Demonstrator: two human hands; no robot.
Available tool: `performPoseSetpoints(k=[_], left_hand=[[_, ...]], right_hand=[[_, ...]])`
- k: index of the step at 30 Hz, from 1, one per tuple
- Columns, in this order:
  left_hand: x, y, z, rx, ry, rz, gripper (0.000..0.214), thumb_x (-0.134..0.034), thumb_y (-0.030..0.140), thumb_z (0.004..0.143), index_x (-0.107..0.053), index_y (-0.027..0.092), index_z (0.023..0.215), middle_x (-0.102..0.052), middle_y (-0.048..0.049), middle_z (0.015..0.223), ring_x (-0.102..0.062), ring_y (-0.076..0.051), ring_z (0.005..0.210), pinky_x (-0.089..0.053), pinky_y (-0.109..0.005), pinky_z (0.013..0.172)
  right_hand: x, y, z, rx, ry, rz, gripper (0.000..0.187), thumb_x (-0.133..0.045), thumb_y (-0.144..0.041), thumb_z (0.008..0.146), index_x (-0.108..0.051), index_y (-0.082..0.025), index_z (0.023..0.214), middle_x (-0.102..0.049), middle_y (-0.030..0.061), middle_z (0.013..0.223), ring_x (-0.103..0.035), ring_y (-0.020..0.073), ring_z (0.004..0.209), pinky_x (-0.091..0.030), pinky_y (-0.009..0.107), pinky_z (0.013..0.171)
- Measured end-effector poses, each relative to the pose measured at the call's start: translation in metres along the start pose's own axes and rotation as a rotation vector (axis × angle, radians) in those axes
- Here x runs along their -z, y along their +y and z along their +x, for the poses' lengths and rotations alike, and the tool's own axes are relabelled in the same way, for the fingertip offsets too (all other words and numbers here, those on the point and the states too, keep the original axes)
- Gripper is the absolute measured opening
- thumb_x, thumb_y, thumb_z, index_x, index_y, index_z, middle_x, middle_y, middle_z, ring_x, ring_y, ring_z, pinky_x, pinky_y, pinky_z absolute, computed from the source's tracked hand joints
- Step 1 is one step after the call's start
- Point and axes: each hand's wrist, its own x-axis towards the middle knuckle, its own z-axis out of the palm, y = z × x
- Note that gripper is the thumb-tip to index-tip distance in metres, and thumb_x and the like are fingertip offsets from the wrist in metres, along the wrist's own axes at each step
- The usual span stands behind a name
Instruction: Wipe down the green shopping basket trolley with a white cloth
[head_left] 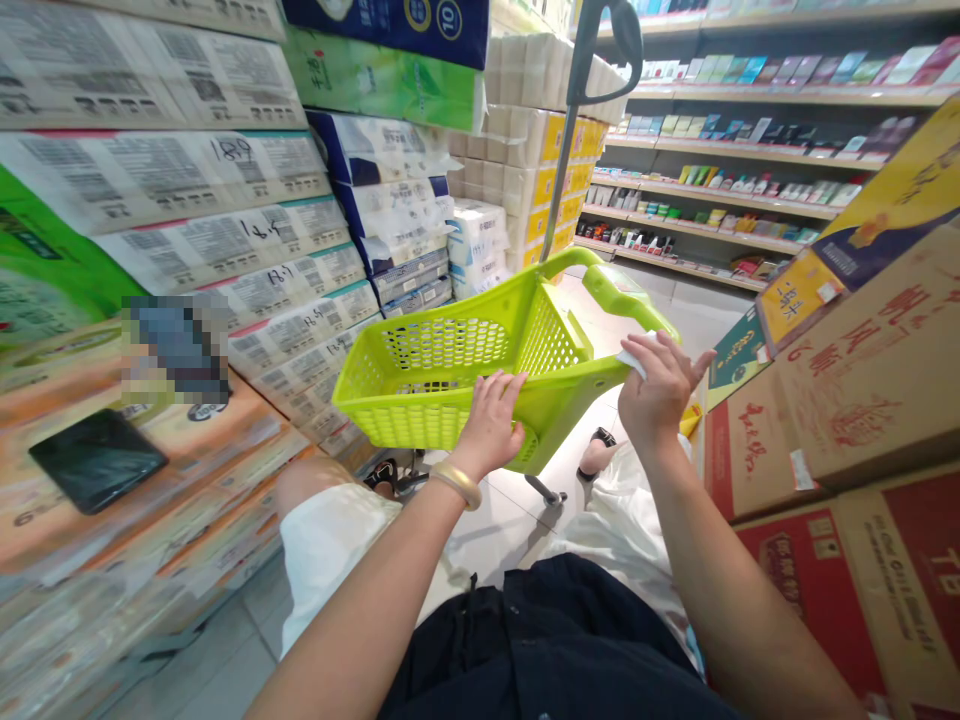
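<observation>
A lime-green rolling shopping basket [420, 415] stands tilted in front of me, with perforated walls and a divider inside. My left hand [491, 425], with a gold bangle at the wrist, has its fingers hooked over the near rim. At the basket's right end my right hand [656, 385] presses a white tissue or cloth [636, 352] against the rim, thumb stuck out to the side. Most of the white piece is hidden under the fingers. A grey pull handle [562, 165] rises from the far side of the basket, and a caster [553, 497] shows below it.
Stacked paper packs [262, 230] rise on the left. A dark phone [97, 458] lies on an orange pack [217, 440], beside a blurred-out object [180, 350]. Cardboard boxes [847, 400] line the right side. Behind are shelves [750, 95] of small products. My feet flank the basket.
</observation>
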Motion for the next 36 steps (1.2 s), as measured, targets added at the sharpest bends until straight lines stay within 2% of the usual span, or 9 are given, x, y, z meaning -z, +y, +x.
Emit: performPoseSetpoints(k=[3,6,9,14,19,22,26,32,36], left_hand=[[0.001,0.001,0.000,0.010,-0.005,0.007,0.074,-0.054,0.014,0.077,-0.035,0.014,0.148,-0.048,-0.0163,0.141,-0.033,-0.033,0.142,-0.017,-0.059,0.123],[0.001,0.000,-0.001,0.012,-0.003,0.003,0.075,-0.055,0.013,0.076,-0.035,0.016,0.148,-0.048,-0.0156,0.141,-0.033,-0.032,0.142,-0.018,-0.059,0.122],[0.002,-0.003,-0.002,0.008,-0.005,-0.006,0.076,-0.055,0.013,0.075,-0.035,0.017,0.148,-0.046,-0.0147,0.143,-0.032,-0.032,0.143,-0.018,-0.059,0.123],[0.002,-0.003,-0.002,0.000,-0.007,-0.004,0.075,-0.054,0.013,0.075,-0.034,0.017,0.148,-0.048,-0.0144,0.142,-0.033,-0.032,0.142,-0.018,-0.060,0.122],[0.002,-0.002,-0.001,-0.001,-0.013,-0.012,0.073,-0.053,0.014,0.078,-0.034,0.016,0.149,-0.048,-0.0145,0.142,-0.033,-0.032,0.143,-0.017,-0.059,0.123],[0.002,-0.003,0.000,-0.009,-0.009,-0.015,0.074,-0.053,0.014,0.078,-0.034,0.018,0.149,-0.048,-0.0137,0.143,-0.034,-0.032,0.143,-0.017,-0.059,0.123],[0.002,-0.004,0.000,-0.011,-0.001,-0.006,0.075,-0.054,0.014,0.077,-0.034,0.019,0.149,-0.048,-0.0138,0.142,-0.034,-0.032,0.142,-0.018,-0.060,0.122],[0.004,-0.005,-0.002,0.002,0.004,0.010,0.074,-0.055,0.013,0.075,-0.036,0.016,0.147,-0.049,-0.0146,0.141,-0.035,-0.032,0.141,-0.020,-0.059,0.122],[0.005,-0.005,-0.003,0.005,0.011,0.001,0.076,-0.056,0.012,0.075,-0.036,0.019,0.148,-0.049,-0.0135,0.142,-0.036,-0.032,0.141,-0.021,-0.060,0.121]], right_hand=[[-0.015,-0.023,-0.018,0.009,-0.040,0.045,0.042,-0.043,-0.007,0.081,-0.074,-0.024,0.105,-0.074,0.0051,0.112,-0.054,0.0261,0.127,-0.009,0.063,0.121],[-0.028,-0.051,-0.040,0.084,-0.199,0.100,0.044,-0.044,-0.004,0.084,-0.072,-0.025,0.110,-0.072,0.0044,0.117,-0.051,0.0232,0.130,-0.007,0.057,0.124],[-0.031,-0.065,-0.050,0.160,-0.295,0.120,0.044,-0.045,-0.002,0.084,-0.071,-0.025,0.112,-0.072,0.0033,0.119,-0.051,0.0212,0.130,-0.003,0.052,0.126],[-0.019,-0.043,-0.035,0.196,-0.269,0.097,0.043,-0.046,-0.004,0.085,-0.071,-0.026,0.113,-0.073,0.0019,0.119,-0.057,0.0210,0.126,-0.002,0.053,0.125],[-0.003,0.000,-0.009,0.106,-0.061,0.042,0.039,-0.044,-0.010,0.086,-0.072,-0.025,0.108,-0.073,0.0042,0.116,-0.056,0.0246,0.127,-0.007,0.060,0.122],[-0.001,0.010,-0.001,0.047,0.016,0.021,0.040,-0.042,-0.010,0.084,-0.072,-0.024,0.107,-0.073,0.0060,0.115,-0.056,0.0262,0.127,-0.008,0.063,0.121],[-0.010,-0.007,-0.010,0.014,0.034,0.034,0.041,-0.042,-0.009,0.082,-0.073,-0.023,0.106,-0.074,0.0066,0.112,-0.056,0.0266,0.126,-0.013,0.061,0.121],[-0.022,-0.049,-0.040,0.134,-0.166,0.116,0.042,-0.044,-0.005,0.085,-0.072,-0.025,0.111,-0.073,0.0033,0.117,-0.054,0.0222,0.128,-0.013,0.051,0.124],[-0.018,-0.050,-0.041,0.162,-0.246,0.131,0.042,-0.045,-0.005,0.087,-0.072,-0.026,0.110,-0.073,0.0019,0.118,-0.055,0.0204,0.127,-0.006,0.050,0.126]])
